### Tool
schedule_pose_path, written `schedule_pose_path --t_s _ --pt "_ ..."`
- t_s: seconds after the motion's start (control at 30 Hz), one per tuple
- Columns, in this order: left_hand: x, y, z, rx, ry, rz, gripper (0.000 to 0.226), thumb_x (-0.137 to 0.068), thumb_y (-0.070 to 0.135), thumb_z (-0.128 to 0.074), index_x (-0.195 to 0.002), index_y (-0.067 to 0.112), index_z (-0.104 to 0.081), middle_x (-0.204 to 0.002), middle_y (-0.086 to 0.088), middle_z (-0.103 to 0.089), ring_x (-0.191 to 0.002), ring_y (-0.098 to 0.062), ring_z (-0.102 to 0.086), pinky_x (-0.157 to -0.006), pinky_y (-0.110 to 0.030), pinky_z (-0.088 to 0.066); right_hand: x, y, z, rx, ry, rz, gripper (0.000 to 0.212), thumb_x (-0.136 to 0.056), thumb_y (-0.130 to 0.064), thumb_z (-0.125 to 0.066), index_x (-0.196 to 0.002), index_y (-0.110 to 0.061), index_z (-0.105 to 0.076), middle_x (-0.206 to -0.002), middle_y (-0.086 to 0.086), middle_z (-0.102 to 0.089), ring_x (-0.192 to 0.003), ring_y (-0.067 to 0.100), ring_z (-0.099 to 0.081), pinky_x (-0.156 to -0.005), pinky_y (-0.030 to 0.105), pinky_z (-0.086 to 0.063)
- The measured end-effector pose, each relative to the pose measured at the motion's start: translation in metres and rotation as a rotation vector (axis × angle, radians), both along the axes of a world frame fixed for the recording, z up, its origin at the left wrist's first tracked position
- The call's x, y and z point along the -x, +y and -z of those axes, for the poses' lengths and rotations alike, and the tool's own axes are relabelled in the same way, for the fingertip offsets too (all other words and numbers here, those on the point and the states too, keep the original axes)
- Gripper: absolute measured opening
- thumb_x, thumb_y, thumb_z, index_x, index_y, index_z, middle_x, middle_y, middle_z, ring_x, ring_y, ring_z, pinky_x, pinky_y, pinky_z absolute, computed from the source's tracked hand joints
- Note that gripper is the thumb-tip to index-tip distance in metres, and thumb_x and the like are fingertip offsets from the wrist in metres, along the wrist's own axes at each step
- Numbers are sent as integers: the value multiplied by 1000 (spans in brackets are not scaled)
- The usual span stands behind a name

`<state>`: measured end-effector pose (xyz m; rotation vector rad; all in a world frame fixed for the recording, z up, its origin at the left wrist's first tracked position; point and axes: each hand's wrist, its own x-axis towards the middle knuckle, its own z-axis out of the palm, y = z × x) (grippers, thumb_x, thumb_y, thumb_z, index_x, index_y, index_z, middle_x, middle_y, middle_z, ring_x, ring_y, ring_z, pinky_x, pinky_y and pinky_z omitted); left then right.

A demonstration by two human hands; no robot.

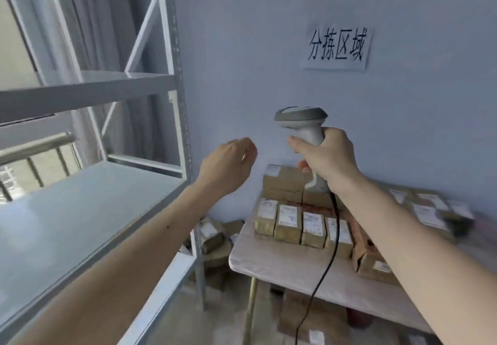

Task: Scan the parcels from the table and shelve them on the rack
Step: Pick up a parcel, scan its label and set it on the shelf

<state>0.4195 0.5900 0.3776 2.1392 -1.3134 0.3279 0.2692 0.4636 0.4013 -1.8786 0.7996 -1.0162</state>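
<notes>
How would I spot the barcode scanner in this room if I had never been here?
Find the paper sign with black characters on the blue wall. Just below it, above the table of brown parcels, the right hand grips the scanner. It is the only grey, pistol-shaped thing there, trailing a black cable.

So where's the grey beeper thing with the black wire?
The grey corded barcode scanner is in the right hand, raised above the brown cardboard parcels.

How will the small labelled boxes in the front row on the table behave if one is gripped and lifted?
The small boxes look like stiff cardboard, so probably rigid. Likely light for their size. They stand packed side by side on the table, so pulling one may nudge or tip its neighbours.
</notes>
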Motion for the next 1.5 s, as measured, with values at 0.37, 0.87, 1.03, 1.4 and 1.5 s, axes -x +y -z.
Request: schedule_pose_path --t_s 0.37,0.87,1.03,1.4,1.5 --pt "141 -261 79 -118 135 271 29 -104 31 -41 -120 22 -63 -118 2 -68 -108 -24 -62 -80 -37 -53 179 -213 70 -158 106 292 19 -88 -29 -73 -93 -11 -70 -80 5 -74 -46 8 -66 -43 18 -48" --pt "256 -515 143 -262 214 540 28 -103 29 -43 -117 20 -65 -110 0 -72 -101 -24 -67 -82 -44 -58 321 -426 119 -267 174 676 14 -85 -24 -72 -82 -11 -71 -67 1 -71 -50 16 -68 -65 40 -63" --pt "268 -608 153 -284 244 615 25 -102 30 -43 -112 21 -64 -106 1 -72 -99 -24 -66 -83 -45 -57 339 -501 121 -275 212 775 16 -84 -24 -70 -87 -8 -70 -75 6 -73 -53 16 -71 -64 38 -63" --pt "294 -766 193 -427 181 656 25 -101 23 -46 -120 15 -61 -123 -2 -66 -110 -27 -61 -84 -42 -55 346 -648 169 -324 283 843 17 -86 -25 -68 -80 -10 -67 -69 5 -71 -57 22 -73 -66 44 -63" --pt "299 -802 210 -475 131 629 24 -101 24 -47 -120 16 -59 -124 -1 -64 -110 -28 -60 -84 -42 -54 350 -689 192 -337 275 828 18 -84 -27 -67 -76 -11 -65 -69 6 -70 -63 26 -73 -67 48 -63"
